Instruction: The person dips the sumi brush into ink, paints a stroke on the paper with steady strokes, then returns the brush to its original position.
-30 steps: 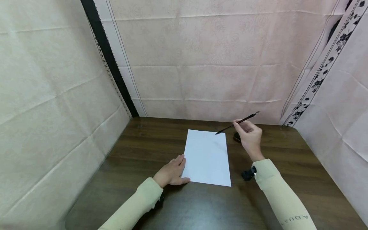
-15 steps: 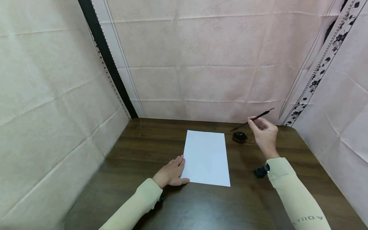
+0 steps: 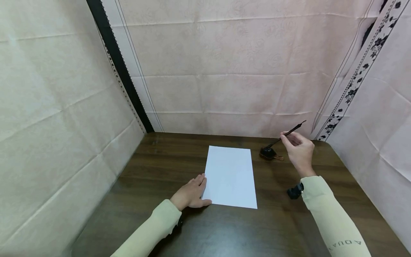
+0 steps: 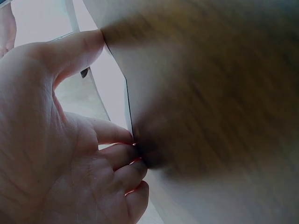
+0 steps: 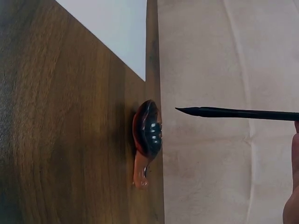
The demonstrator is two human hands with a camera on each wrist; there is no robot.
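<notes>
A white sheet of paper point(image 3: 229, 175) lies on the brown wooden table. My left hand point(image 3: 191, 193) rests at its lower left corner, fingers spread along the edge; the left wrist view shows the thumb and fingertips point(image 4: 138, 175) against the surface. To the right, my right hand point(image 3: 301, 151) pinches a black calligraphy brush point(image 3: 294, 128) by its shaft. A small glossy black and reddish-brown dish-like piece point(image 5: 148, 130) with a short stem stands right of the paper. The brush's pointed tip point(image 5: 189, 110) is just above this piece, apart from it in the right wrist view.
Behind the table point(image 3: 154, 160) hangs a pale cloth point(image 3: 224, 92), with more cloth on the left point(image 3: 64, 125) and right point(image 3: 385, 117). The table's far edge runs just beyond the paper and the dark piece.
My right hand has moved right with the brush, from over the paper's top right corner to over the dark piece, and the tip has come down lately. The left hand stays put.
</notes>
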